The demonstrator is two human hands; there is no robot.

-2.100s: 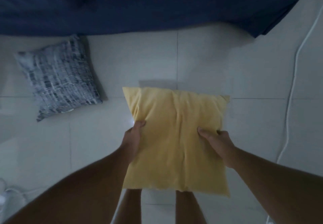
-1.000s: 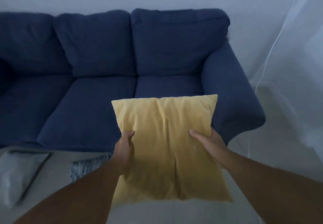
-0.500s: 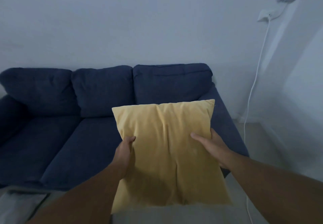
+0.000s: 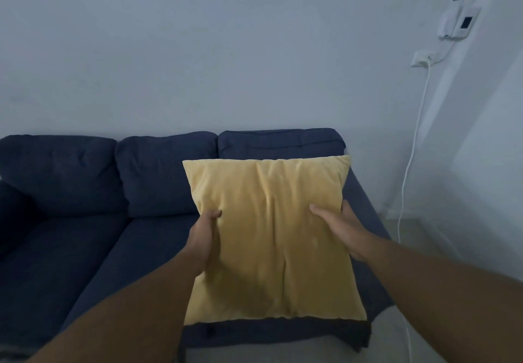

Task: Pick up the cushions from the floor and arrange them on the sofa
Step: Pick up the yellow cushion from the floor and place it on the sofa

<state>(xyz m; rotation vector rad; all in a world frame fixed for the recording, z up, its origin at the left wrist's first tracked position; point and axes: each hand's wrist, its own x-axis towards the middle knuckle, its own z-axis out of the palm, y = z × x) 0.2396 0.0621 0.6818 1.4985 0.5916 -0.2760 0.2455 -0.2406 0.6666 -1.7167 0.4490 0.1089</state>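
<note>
I hold a square yellow cushion (image 4: pixel 271 235) in the air in front of the right end of the dark blue sofa (image 4: pixel 85 221). My left hand (image 4: pixel 203 238) grips its left edge and my right hand (image 4: pixel 339 229) grips its right edge, thumbs on the near face. The cushion hides the sofa's right seat and part of the right backrest. No other cushion shows in this view.
A white wall rises behind the sofa. A white cable (image 4: pixel 410 159) hangs from a wall socket (image 4: pixel 423 59) down to the floor right of the sofa's arm. White devices (image 4: pixel 455 26) are mounted above the socket. Pale floor shows at the bottom right.
My view rose from the floor to the sofa and wall. The yellow cushion moved up and forward over the sofa's right seat. The patterned cushion on the floor dropped out of view.
</note>
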